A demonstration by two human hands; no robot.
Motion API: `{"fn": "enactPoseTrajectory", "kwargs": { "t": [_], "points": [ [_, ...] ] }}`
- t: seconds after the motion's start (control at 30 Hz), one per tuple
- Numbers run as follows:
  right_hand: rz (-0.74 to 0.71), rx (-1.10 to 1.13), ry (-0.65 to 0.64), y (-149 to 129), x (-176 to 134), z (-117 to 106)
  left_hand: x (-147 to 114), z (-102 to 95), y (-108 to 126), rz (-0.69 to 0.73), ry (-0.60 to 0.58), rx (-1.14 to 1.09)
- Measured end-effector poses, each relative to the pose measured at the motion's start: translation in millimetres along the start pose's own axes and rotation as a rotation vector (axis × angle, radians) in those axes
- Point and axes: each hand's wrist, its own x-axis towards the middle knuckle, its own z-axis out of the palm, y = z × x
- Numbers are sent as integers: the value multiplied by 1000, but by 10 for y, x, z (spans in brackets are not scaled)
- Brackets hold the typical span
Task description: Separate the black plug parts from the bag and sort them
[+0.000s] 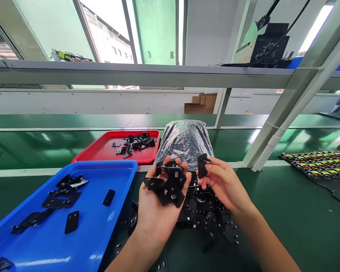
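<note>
My left hand (158, 215) is turned palm up, its fingers curled around a small heap of black plastic parts (170, 185). Just to its right, my right hand (219, 177) pinches one flat black plastic piece (203, 165) between thumb and fingers. Below and behind both hands lies a loose pile of black parts (204, 215) on the green bench, with small shiny bits scattered around it. A blue tray (102, 223) at the left holds several black pieces, some flat and separate, others bunched together.
Behind the blue tray is a red tray (96, 151) with more black parts. A clear plastic bag (184, 139) stands beyond my hands. A slanted white post (286, 102) rises at the right, near rows of colourful components (323, 162). A shelf beam (147, 73) crosses overhead.
</note>
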Motion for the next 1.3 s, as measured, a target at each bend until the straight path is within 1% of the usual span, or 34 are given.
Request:
{"fn": "enactPoseTrajectory", "kwargs": {
  "t": [0.07, 0.2, 0.3, 0.37, 0.4, 0.43, 0.5, 0.53, 0.6, 0.67, 0.73, 0.8, 0.9, 1.0, 1.07, 1.13, 1.17, 1.23, 1.3],
  "points": [
    [42, 129, 56, 14, 82, -25, 16, 5, -8, 1, 5, 8],
    [66, 228, 136, 30, 168, -74, 63, 10, -24, 3, 18, 16],
    [81, 264, 157, 44, 178, -100, 108, 6, -34, 22, 13, 18],
    [71, 233, 125, 53, 157, -95, 145, -3, -41, 33, 1, 27],
    [61, 167, 81, 56, 137, -81, 167, -10, -44, 37, -7, 29],
    [50, 50, 18, 60, 109, -58, 191, -19, -48, 44, -15, 28],
    [30, -305, -87, 68, 42, 12, 240, -40, -57, 66, -44, 27],
    [21, -492, -114, 74, 9, 53, 264, -52, -62, 83, -61, 28],
    [-8, -764, -118, 89, -44, 130, 302, -72, -74, 113, -90, 31],
    [-56, -869, -80, 102, -67, 178, 326, -89, -85, 130, -98, 31],
    [-112, -910, -30, 105, -67, 188, 339, -100, -92, 128, -89, 28],
    [-179, -932, 28, 93, -60, 170, 346, -106, -93, 98, -72, 24],
    [-286, -943, 62, 50, -60, 117, 355, -107, -89, 35, -57, 20],
    [-358, -952, 66, -24, -66, 44, 359, -109, -101, -4, -62, 45],
    [-362, -936, 42, -90, -57, -25, 354, -117, -128, -28, -56, 77],
    [-316, -885, -16, -158, -25, -120, 346, -129, -169, -58, -36, 113],
    [-269, -844, -58, -188, 1, -178, 342, -135, -193, -77, -24, 128],
    [-134, -725, -157, -231, 70, -307, 335, -143, -240, -115, -2, 149],
    [7, -577, -222, -249, 150, -436, 334, -147, -277, -143, 5, 173]
  ]
}}
